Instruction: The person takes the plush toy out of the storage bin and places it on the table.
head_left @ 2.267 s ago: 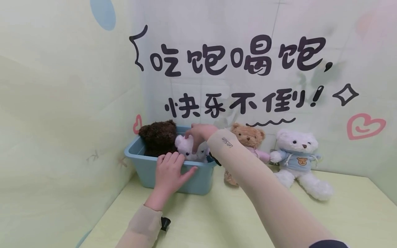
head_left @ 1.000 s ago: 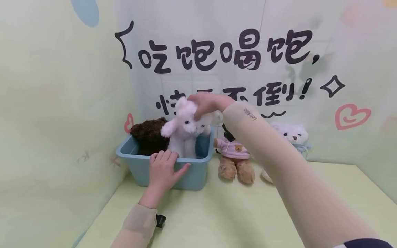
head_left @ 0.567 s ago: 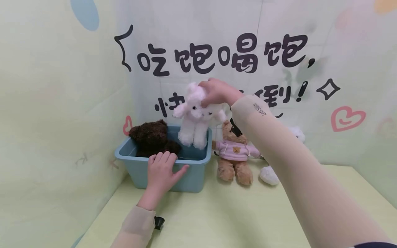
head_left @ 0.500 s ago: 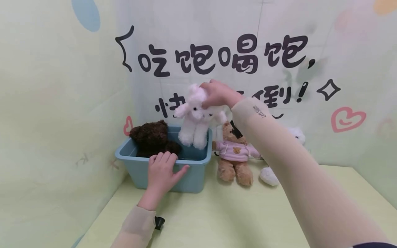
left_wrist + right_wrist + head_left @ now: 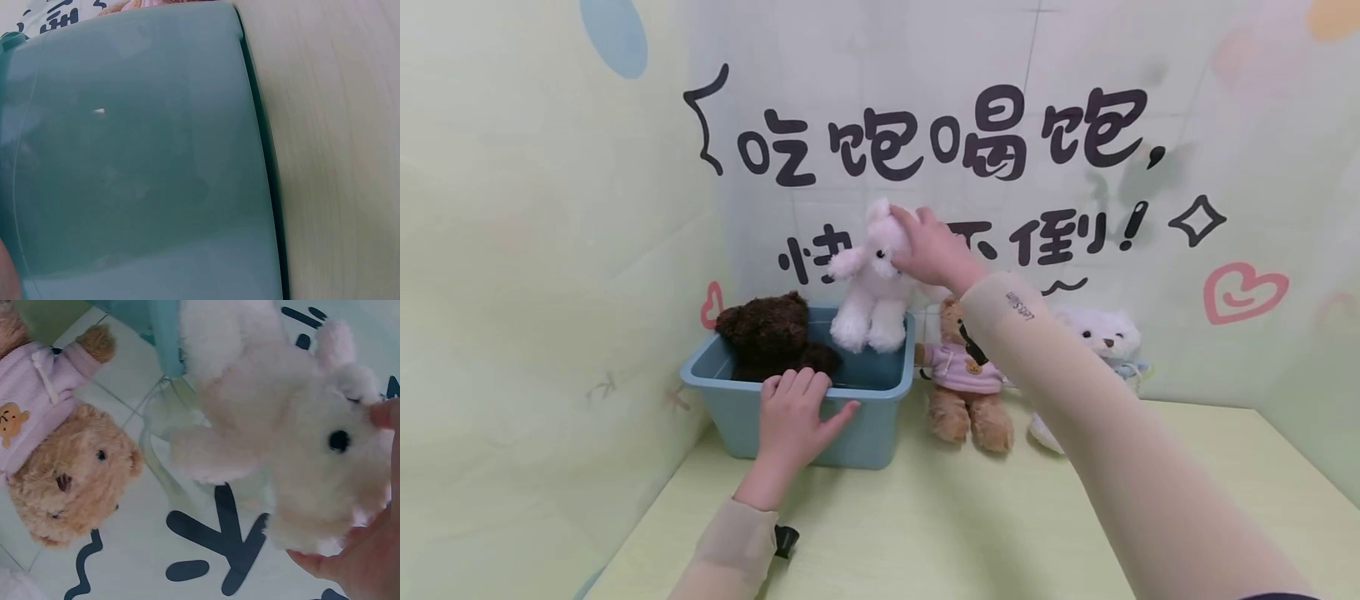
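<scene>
A white plush bear (image 5: 880,292) hangs over the right half of a blue plastic bin (image 5: 865,433). My right hand (image 5: 931,248) grips it by the head, its feet near the level of the rim. In the right wrist view the bear's black eye shows, with my right fingers (image 5: 319,562) and thumb at either side of the head. My left hand (image 5: 796,412) hooks its fingers over the bin's front rim, thumb spread along the outside. A dark brown furry plush (image 5: 767,329) lies in the left half of the bin, its face hidden.
Right of the bin sits a tan teddy bear (image 5: 964,387) in a pink hoodie. Another white teddy bear (image 5: 1105,333) in blue is partly behind my right forearm. The pale table (image 5: 925,533) meets a printed wall sheet (image 5: 1165,350) behind them.
My right hand has lifted the white plush bear up out of the bin; in the last half second it has turned slightly. The left hand has stayed on the rim.
</scene>
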A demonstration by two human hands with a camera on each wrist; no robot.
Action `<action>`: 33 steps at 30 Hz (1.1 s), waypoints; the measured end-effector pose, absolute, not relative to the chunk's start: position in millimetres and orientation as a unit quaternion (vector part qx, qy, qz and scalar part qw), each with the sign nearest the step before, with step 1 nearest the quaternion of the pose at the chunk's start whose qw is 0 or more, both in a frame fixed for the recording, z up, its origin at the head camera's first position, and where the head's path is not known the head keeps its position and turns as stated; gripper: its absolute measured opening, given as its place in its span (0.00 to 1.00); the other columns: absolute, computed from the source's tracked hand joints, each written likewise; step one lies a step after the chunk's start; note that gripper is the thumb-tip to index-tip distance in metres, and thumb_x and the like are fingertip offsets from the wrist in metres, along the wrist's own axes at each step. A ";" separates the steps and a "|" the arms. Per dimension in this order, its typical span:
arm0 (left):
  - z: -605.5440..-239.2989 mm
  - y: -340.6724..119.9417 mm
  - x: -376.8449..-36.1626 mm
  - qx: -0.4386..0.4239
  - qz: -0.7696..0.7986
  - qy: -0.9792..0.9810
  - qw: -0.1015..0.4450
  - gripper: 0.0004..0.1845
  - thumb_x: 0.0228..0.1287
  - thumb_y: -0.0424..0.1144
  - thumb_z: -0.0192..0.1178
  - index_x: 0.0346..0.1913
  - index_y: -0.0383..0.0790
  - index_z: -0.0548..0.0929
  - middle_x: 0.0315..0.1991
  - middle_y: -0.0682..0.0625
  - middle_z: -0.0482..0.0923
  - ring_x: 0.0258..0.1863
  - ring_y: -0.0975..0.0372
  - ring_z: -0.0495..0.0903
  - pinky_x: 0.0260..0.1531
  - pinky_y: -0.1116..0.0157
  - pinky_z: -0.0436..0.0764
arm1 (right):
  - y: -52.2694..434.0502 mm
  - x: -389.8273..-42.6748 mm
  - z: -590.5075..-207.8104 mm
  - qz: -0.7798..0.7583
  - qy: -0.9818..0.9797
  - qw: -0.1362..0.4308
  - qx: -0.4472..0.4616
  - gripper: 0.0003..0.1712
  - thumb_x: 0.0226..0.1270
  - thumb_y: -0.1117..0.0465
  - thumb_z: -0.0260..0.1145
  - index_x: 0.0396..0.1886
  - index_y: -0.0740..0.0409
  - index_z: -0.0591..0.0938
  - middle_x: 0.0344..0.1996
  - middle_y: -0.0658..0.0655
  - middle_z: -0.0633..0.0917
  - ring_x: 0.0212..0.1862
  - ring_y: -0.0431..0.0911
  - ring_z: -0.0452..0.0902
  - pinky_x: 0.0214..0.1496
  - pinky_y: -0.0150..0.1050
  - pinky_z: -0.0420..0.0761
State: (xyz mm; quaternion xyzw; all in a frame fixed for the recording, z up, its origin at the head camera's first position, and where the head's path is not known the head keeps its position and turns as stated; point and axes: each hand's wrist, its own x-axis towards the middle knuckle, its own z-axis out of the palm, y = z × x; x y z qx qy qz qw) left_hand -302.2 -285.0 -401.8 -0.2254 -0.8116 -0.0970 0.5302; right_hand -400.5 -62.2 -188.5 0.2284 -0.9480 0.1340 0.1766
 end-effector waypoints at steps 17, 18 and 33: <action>-401.2 -286.9 -301.2 -0.228 -0.095 -0.815 0.524 0.32 0.65 0.68 0.46 0.31 0.39 0.74 0.25 0.48 0.70 0.27 0.52 0.70 0.39 0.51 0.67 | -74.8 -410.3 -228.9 0.029 -0.880 0.382 0.280 0.56 0.46 0.41 0.76 0.73 0.42 0.57 0.66 0.63 0.64 0.61 0.61 0.66 0.53 0.57 0.71; -401.3 -287.0 -302.0 -0.227 -0.094 -0.814 0.527 0.32 0.65 0.68 0.45 0.30 0.39 0.74 0.25 0.48 0.70 0.27 0.53 0.70 0.39 0.51 0.67 | -74.9 -410.9 -226.5 0.028 -0.875 0.390 0.285 0.55 0.46 0.42 0.76 0.72 0.43 0.58 0.64 0.63 0.65 0.60 0.60 0.66 0.51 0.56 0.71; -403.0 -286.6 -305.2 -0.227 -0.099 -0.812 0.529 0.33 0.65 0.69 0.44 0.30 0.39 0.74 0.25 0.47 0.70 0.27 0.52 0.69 0.37 0.51 0.65 | -47.4 -401.3 -177.6 0.060 -0.844 0.435 0.306 0.54 0.43 0.47 0.78 0.70 0.47 0.62 0.61 0.65 0.70 0.54 0.61 0.71 0.49 0.56 0.74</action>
